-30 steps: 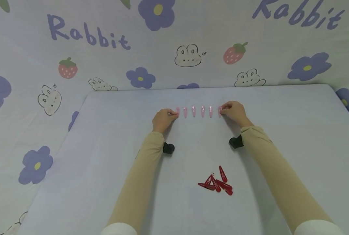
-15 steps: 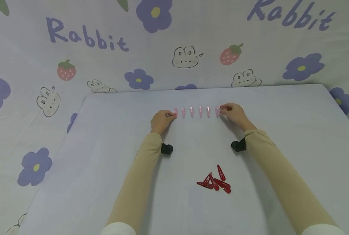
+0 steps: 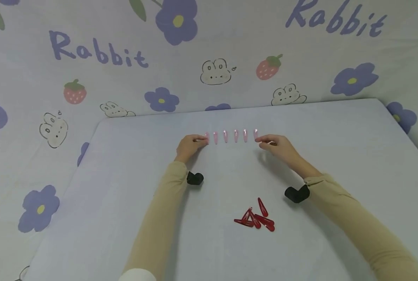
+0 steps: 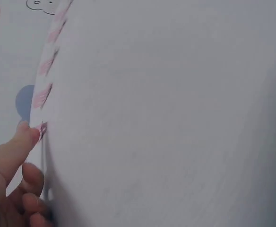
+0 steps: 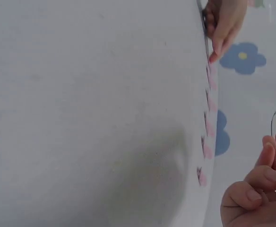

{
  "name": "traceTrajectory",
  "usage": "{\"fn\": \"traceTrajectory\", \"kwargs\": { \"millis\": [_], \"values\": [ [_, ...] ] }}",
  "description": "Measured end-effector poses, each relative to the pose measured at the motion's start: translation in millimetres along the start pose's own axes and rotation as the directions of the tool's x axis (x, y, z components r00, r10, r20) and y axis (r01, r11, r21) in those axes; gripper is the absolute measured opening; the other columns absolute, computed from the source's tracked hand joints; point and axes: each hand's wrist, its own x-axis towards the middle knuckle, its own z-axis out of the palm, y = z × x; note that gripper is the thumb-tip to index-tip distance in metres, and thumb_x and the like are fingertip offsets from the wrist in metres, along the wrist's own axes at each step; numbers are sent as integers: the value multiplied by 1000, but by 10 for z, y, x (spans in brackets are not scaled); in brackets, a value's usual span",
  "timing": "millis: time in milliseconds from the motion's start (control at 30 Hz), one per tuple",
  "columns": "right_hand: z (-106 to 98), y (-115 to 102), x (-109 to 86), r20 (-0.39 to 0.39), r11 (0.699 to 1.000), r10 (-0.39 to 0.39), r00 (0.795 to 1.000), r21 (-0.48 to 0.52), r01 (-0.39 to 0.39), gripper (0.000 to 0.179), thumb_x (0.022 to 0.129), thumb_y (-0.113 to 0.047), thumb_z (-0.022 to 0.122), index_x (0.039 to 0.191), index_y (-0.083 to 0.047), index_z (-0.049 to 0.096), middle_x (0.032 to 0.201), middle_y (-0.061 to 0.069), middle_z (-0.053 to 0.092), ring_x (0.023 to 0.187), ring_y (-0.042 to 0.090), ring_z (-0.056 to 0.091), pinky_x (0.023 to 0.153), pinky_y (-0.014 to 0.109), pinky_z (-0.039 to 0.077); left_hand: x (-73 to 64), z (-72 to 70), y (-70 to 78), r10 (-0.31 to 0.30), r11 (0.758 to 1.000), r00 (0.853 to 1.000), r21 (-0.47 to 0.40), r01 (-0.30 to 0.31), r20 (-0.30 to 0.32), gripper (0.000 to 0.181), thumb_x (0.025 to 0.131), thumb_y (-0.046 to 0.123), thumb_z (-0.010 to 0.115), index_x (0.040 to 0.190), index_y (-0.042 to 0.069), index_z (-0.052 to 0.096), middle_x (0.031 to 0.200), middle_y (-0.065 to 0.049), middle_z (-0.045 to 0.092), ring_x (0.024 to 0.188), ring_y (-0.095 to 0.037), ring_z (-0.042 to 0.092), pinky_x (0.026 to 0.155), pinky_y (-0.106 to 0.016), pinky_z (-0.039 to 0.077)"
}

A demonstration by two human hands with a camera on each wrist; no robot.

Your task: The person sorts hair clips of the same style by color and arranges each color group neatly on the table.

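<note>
Several pink snap hair clips (image 3: pixel 225 136) stand in a row, side by side, toward the far edge of the white table (image 3: pixel 124 164). At the row's left end my left hand (image 3: pixel 189 147) pinches the leftmost pink hair clip (image 3: pixel 207 137) between thumb and index finger; its other fingers curl below in the left wrist view. My right hand (image 3: pixel 279 147) hovers just below and right of the rightmost pink hair clip (image 3: pixel 256 134), fingers loosely bent and holding nothing. In the right wrist view, that hand appears at the lower right, apart from the row.
A loose pile of red snap hair clips (image 3: pixel 256 218) lies nearer the front, between the forearms. Black wrist cameras (image 3: pixel 297 194) stick out from both wrists. Behind the table hangs a white cloth (image 3: pixel 181 74) printed with rabbits, flowers and strawberries.
My right hand has let go of the rightmost pink hair clip and drawn back toward me and right. The left hand stays at the leftmost clip. The head view has shifted slightly.
</note>
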Motion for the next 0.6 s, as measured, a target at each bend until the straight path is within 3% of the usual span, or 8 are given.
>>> {"fn": "traceTrajectory", "kwargs": {
  "millis": [167,267,367,500,600],
  "values": [
    [-14,-68,-243,90,994,-72,993,-71,78,25,90,-15,55,109,1,61,105,16,58,83,23,46,69,29,40,-34,-63,-42,54,988,998,-145,-52,11,27,83,24,65,103,7,68,85,-7,59,68,-13,46,61,-24,36],
    [-15,-117,-416,128,988,-112,985,-89,124,23,89,-14,56,107,0,63,96,12,59,75,22,45,60,25,39,-166,-95,43,80,980,997,-184,-75,19,27,83,24,66,102,5,68,71,-4,53,59,-11,40,53,-23,33],
    [-5,-162,-587,150,982,-156,976,-84,170,20,88,-12,57,104,-2,64,89,6,59,69,20,45,56,24,38,-352,-82,163,125,976,991,-183,-116,43,26,81,26,67,99,7,69,69,-1,51,60,-11,40,53,-23,33],
    [53,-195,-783,146,970,-215,966,-79,228,16,86,-9,60,101,-3,65,85,0,58,64,17,44,53,23,37,-658,-12,259,239,962,968,-154,-226,70,21,80,27,68,91,10,69,67,1,52,61,-12,43,52,-23,34],
    [137,-199,-904,128,967,-234,964,-70,244,15,85,-5,61,99,-3,65,84,-1,60,64,15,44,52,23,37,-962,-2,324,339,927,937,-201,-316,90,16,79,23,70,87,9,67,67,2,52,60,-13,44,50,-22,34]
  ]
}}
